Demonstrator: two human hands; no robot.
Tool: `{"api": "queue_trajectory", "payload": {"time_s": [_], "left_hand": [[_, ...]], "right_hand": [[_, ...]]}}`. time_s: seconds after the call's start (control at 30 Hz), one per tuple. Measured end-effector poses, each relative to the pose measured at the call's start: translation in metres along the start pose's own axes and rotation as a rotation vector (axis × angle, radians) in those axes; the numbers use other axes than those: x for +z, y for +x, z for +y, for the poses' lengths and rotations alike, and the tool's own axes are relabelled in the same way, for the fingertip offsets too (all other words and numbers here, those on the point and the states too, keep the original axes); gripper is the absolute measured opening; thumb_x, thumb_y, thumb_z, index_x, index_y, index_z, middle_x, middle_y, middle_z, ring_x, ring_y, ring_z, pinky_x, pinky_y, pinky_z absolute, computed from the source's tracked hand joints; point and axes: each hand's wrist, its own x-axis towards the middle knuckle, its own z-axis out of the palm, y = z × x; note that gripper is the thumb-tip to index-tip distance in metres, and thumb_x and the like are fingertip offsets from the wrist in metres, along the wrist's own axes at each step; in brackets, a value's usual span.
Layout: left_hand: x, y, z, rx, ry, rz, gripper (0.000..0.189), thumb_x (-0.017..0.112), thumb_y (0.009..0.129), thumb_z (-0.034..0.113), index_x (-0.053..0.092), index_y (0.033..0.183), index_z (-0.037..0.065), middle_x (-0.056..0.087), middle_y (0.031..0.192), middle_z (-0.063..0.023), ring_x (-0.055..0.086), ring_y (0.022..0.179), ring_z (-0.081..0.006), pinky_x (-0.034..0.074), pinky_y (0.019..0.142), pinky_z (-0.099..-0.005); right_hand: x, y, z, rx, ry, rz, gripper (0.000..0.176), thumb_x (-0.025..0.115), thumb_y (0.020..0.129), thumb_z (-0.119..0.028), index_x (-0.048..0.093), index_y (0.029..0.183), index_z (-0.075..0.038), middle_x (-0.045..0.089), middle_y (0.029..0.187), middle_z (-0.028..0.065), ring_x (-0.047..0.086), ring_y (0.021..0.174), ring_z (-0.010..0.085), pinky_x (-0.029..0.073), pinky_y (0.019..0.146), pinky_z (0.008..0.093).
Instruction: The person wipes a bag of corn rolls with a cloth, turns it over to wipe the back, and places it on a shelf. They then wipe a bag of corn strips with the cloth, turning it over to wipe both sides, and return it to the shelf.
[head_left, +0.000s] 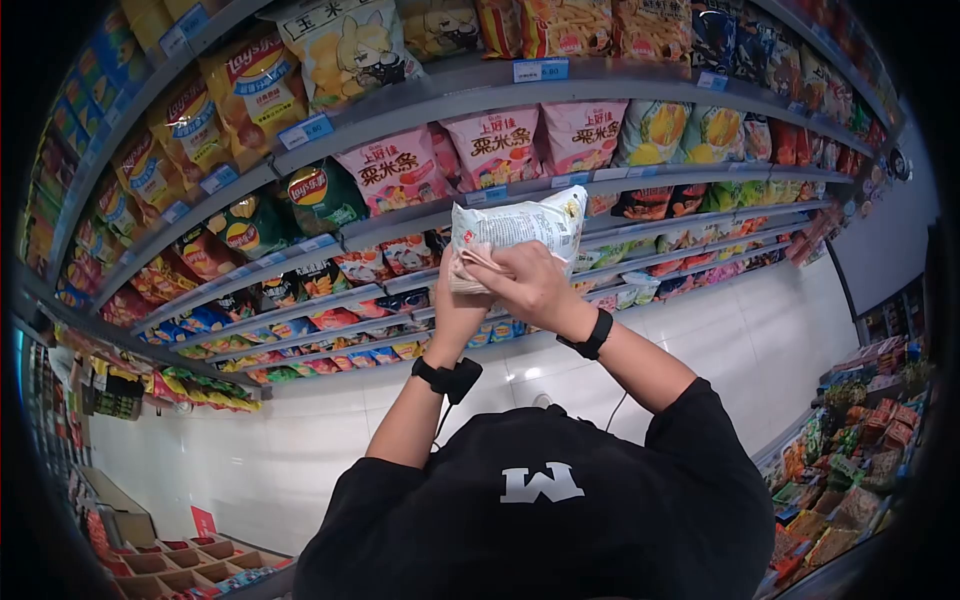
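Observation:
A white snack bag (520, 226), with printed text and a small picture on its upper right, is held up in front of the shelves. My left hand (455, 305) supports the bag from its lower left; its fingers are mostly hidden behind the bag. My right hand (535, 285) lies over the bag's lower front, with its fingers closed on a folded pinkish cloth (472, 264) pressed against the bag. Both wrists wear black bands.
Curved-looking shelves (430, 92) of snack bags run across the front, with pink bags (487, 145) nearest behind my hands. Price tags line the edges. Packaged goods (850, 480) stand at right, a divided wooden display (190, 565) at lower left. The floor (690, 340) is white tile.

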Motion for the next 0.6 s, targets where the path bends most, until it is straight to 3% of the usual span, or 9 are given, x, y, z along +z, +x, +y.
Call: {"api": "queue_trajectory", "payload": {"time_s": [0.03, 0.13, 0.17, 0.27, 0.3, 0.4, 0.5, 0.53, 0.6], "left_hand": [[0.000, 0.001, -0.004, 0.050, -0.058, -0.006, 0.068, 0.086, 0.080, 0.015, 0.051, 0.138, 0.004, 0.071, 0.120, -0.0132, 0.070, 0.106, -0.0221, 0.054, 0.091, -0.0342], [-0.003, 0.006, 0.009, -0.040, -0.034, -0.032, 0.071, 0.087, 0.079, 0.017, 0.051, 0.139, 0.006, 0.072, 0.119, -0.0115, 0.070, 0.105, -0.0219, 0.055, 0.090, -0.0339], [-0.002, 0.005, 0.012, -0.092, -0.026, -0.039, 0.072, 0.088, 0.078, 0.017, 0.051, 0.140, 0.008, 0.072, 0.118, -0.0107, 0.070, 0.104, -0.0218, 0.055, 0.090, -0.0337], [-0.007, 0.002, 0.002, -0.027, 0.024, -0.080, 0.075, 0.088, 0.077, 0.019, 0.051, 0.140, 0.008, 0.072, 0.119, -0.0135, 0.072, 0.106, -0.0249, 0.055, 0.091, -0.0351], [-0.007, 0.003, 0.007, -0.026, 0.025, -0.081, 0.075, 0.088, 0.077, 0.019, 0.051, 0.140, 0.008, 0.072, 0.119, -0.0135, 0.072, 0.106, -0.0249, 0.055, 0.091, -0.0351], [-0.001, 0.004, 0.019, -0.031, 0.153, -0.047, 0.075, 0.088, 0.077, 0.019, 0.052, 0.141, 0.007, 0.072, 0.122, -0.0178, 0.072, 0.111, -0.0314, 0.056, 0.092, -0.0374], [0.001, 0.001, 0.010, -0.041, 0.151, -0.017, 0.077, 0.088, 0.076, 0.019, 0.052, 0.143, 0.007, 0.071, 0.123, -0.0178, 0.071, 0.112, -0.0319, 0.056, 0.092, -0.0382], [-0.003, 0.007, 0.004, 0.113, 0.340, -0.168, 0.075, 0.086, 0.076, 0.014, 0.051, 0.141, 0.003, 0.069, 0.125, -0.0175, 0.069, 0.114, -0.0273, 0.053, 0.096, -0.0361], [0.001, 0.003, 0.004, 0.051, 0.235, -0.112, 0.073, 0.087, 0.076, 0.014, 0.051, 0.139, 0.002, 0.070, 0.124, -0.0175, 0.069, 0.113, -0.0272, 0.053, 0.096, -0.0362]], "right_hand": [[-0.003, 0.001, 0.001, 0.003, 0.000, 0.001, 0.056, 0.073, 0.077, -0.007, 0.069, 0.133, -0.014, 0.060, 0.103, 0.0103, 0.058, 0.087, 0.0301, 0.046, 0.078, 0.0432], [-0.009, 0.009, 0.011, 0.347, -0.180, 0.189, 0.053, 0.073, 0.076, -0.006, 0.071, 0.128, -0.016, 0.061, 0.100, 0.0083, 0.060, 0.086, 0.0274, 0.046, 0.075, 0.0403], [-0.009, 0.008, 0.011, 0.343, -0.178, 0.182, 0.053, 0.073, 0.076, -0.006, 0.071, 0.128, -0.016, 0.061, 0.100, 0.0083, 0.060, 0.086, 0.0274, 0.046, 0.075, 0.0403], [-0.004, 0.004, 0.004, -0.041, 0.052, -0.056, 0.056, 0.072, 0.074, -0.003, 0.072, 0.128, -0.016, 0.061, 0.099, 0.0081, 0.060, 0.085, 0.0283, 0.046, 0.076, 0.0419], [-0.003, 0.005, 0.006, -0.040, 0.050, -0.054, 0.056, 0.072, 0.074, -0.003, 0.072, 0.128, -0.016, 0.061, 0.099, 0.0081, 0.060, 0.085, 0.0283, 0.046, 0.076, 0.0419], [-0.007, 0.010, 0.006, 0.226, -0.182, 0.144, 0.054, 0.071, 0.075, -0.004, 0.072, 0.127, -0.017, 0.062, 0.101, 0.0073, 0.061, 0.088, 0.0276, 0.047, 0.078, 0.0407], [-0.004, 0.015, -0.004, 0.170, -0.043, 0.102, 0.054, 0.071, 0.075, -0.004, 0.072, 0.128, -0.017, 0.062, 0.102, 0.0070, 0.061, 0.090, 0.0279, 0.046, 0.079, 0.0412], [-0.007, 0.018, -0.008, 0.049, -0.021, 0.056, 0.057, 0.072, 0.074, -0.002, 0.071, 0.129, -0.017, 0.061, 0.102, 0.0075, 0.060, 0.090, 0.0283, 0.046, 0.079, 0.0410], [-0.004, 0.015, -0.001, 0.102, -0.065, 0.082, 0.057, 0.072, 0.075, -0.002, 0.071, 0.129, -0.017, 0.061, 0.103, 0.0078, 0.060, 0.091, 0.0282, 0.046, 0.079, 0.0403]]}}
